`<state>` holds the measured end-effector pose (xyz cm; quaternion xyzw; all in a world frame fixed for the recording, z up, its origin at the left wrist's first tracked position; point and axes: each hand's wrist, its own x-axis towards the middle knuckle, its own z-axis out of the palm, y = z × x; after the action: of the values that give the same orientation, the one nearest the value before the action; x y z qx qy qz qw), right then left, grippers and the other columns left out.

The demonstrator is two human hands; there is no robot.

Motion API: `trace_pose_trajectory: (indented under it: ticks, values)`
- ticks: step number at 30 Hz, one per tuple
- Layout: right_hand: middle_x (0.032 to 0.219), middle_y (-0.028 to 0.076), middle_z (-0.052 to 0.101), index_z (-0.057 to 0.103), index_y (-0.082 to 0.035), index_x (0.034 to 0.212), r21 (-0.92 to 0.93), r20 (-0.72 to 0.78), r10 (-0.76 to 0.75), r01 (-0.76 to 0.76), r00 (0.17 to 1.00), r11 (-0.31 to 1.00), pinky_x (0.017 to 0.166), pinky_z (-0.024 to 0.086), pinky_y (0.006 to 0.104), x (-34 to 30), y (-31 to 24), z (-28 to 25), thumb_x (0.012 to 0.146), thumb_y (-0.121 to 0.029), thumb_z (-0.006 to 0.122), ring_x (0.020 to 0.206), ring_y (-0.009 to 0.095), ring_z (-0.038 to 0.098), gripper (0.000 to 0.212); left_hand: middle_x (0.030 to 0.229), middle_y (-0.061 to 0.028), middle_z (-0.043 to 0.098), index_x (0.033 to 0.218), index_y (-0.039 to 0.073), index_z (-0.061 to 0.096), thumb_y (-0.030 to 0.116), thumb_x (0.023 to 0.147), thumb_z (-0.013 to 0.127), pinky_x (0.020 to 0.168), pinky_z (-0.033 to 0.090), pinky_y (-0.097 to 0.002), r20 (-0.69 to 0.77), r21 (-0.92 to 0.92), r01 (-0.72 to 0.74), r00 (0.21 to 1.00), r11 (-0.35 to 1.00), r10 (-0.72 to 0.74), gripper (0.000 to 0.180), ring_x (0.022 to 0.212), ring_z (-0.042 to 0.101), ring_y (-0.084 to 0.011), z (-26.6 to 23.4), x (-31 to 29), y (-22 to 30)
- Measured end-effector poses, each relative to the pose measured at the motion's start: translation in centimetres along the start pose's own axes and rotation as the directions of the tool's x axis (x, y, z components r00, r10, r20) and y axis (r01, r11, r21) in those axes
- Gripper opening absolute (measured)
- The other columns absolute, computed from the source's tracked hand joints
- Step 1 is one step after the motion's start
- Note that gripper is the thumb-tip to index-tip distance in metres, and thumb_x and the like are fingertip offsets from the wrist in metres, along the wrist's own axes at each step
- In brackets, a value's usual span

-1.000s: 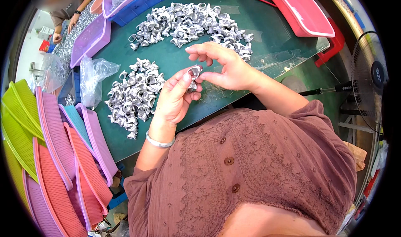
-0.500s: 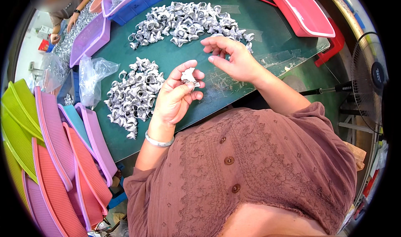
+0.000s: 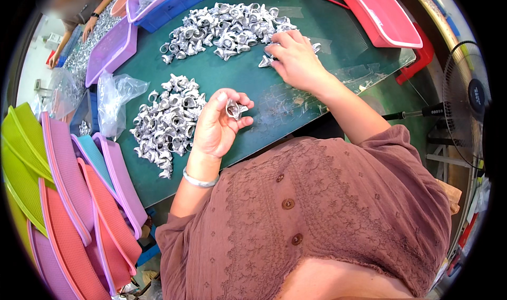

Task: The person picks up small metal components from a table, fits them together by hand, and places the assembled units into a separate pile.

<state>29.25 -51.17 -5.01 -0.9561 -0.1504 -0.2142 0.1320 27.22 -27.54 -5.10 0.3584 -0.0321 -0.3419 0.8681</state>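
Observation:
My left hand [image 3: 217, 128] is closed on a small silver metal casting [image 3: 233, 109], held above the table with its round opening facing up. My right hand [image 3: 300, 62] is at the right end of the far heap of castings [image 3: 227, 29], its fingers curled down. By its thumb and fingertips a casting [image 3: 265, 61] lies at the heap's near edge; the fingers seem to be on it, and the hand partly hides the contact. A smaller heap of like castings [image 3: 168, 117] lies to the left of my left hand.
Colourful plastic baskets [image 3: 68, 194] are stacked at the left. A purple tray [image 3: 112, 51], a clear plastic bag [image 3: 119, 102] and a blue bin [image 3: 182, 4] line the table's far left. A pink tray [image 3: 377, 17] sits far right, a fan [image 3: 467, 96] beyond. Another person's hand [image 3: 90, 28] shows far left.
My right hand has moved from near my left hand out to the far heap. My left hand has shifted slightly left and down, and its casting is turned, now showing the round opening.

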Motion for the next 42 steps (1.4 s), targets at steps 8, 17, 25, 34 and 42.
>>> trace_pose_trajectory:
  ticks: [8, 17, 25, 34, 42]
  values:
    - [0.106, 0.009, 0.056, 0.06, -0.008, 0.094, 0.1, -0.03, -0.132, 0.135, 0.991, 0.986, 0.089, 0.037, 0.0406, 0.7, -0.1, 0.7, 0.068, -0.009, 0.068, 0.105, 0.027, 0.049, 0.028, 0.086, -0.0068, 0.056, 0.106, 0.004, 0.054, 0.012, 0.085, 0.052, 0.069, 0.049, -0.0343, -0.155, 0.043, 0.058, 0.987, 0.997, -0.051, 0.023, 0.09, 0.056, -0.0226, -0.2, 0.2, 0.0]
    - [0.08, 0.006, 0.059, 0.059, -0.004, 0.089, 0.757, -0.006, -0.087, 0.062, 0.996, 0.65, 0.065, 0.047, 0.0307, 0.9, -3.6, -1.2, 0.068, -0.009, 0.069, 0.077, 0.02, 0.057, 0.024, 0.074, -0.0024, 0.052, 0.106, 0.005, 0.055, 0.025, 0.089, 0.053, 0.059, 0.041, -0.0277, -0.181, 0.126, 0.081, 0.982, 0.989, -0.058, 0.027, 0.076, 0.053, -0.0173, 0.9, 0.5, 0.0]
    - [0.079, 0.005, 0.059, 0.06, -0.007, 0.087, 0.639, -0.155, -0.218, 0.266, 0.964, 0.722, 0.068, 0.045, 0.0348, 0.7, -4.4, -2.1, 0.067, -0.009, 0.068, 0.076, 0.024, 0.056, 0.022, 0.069, 0.0008, 0.053, 0.097, 0.01, 0.059, 0.04, 0.089, 0.055, 0.055, 0.041, -0.0248, -0.118, 0.17, 0.057, 0.992, 0.984, -0.037, 0.031, 0.07, 0.054, -0.0124, 1.3, 0.2, -0.3]
    - [0.076, 0.005, 0.056, 0.06, -0.006, 0.09, 0.59, -0.203, -0.258, 0.328, 0.945, 0.738, 0.065, 0.042, 0.0329, 0.4, -4.5, -2.3, 0.067, -0.007, 0.07, 0.073, 0.023, 0.053, 0.026, 0.07, -0.0007, 0.054, 0.094, 0.009, 0.058, 0.039, 0.091, 0.052, 0.056, 0.042, -0.0256, -0.144, 0.158, 0.094, 0.987, 0.983, -0.072, 0.031, 0.07, 0.055, -0.0135, 2.1, 0.0, -0.3]
    - [0.073, 0.004, 0.054, 0.06, -0.006, 0.088, 0.588, -0.199, -0.26, 0.328, 0.945, 0.74, 0.064, 0.041, 0.0336, 0.0, -4.7, -2.2, 0.066, -0.01, 0.072, 0.072, 0.023, 0.052, 0.025, 0.076, -0.0027, 0.058, 0.095, 0.006, 0.057, 0.03, 0.093, 0.049, 0.055, 0.044, -0.0259, -0.183, 0.112, 0.08, 0.981, 0.99, -0.058, 0.025, 0.07, 0.057, -0.0147, 1.7, 0.2, -0.5]
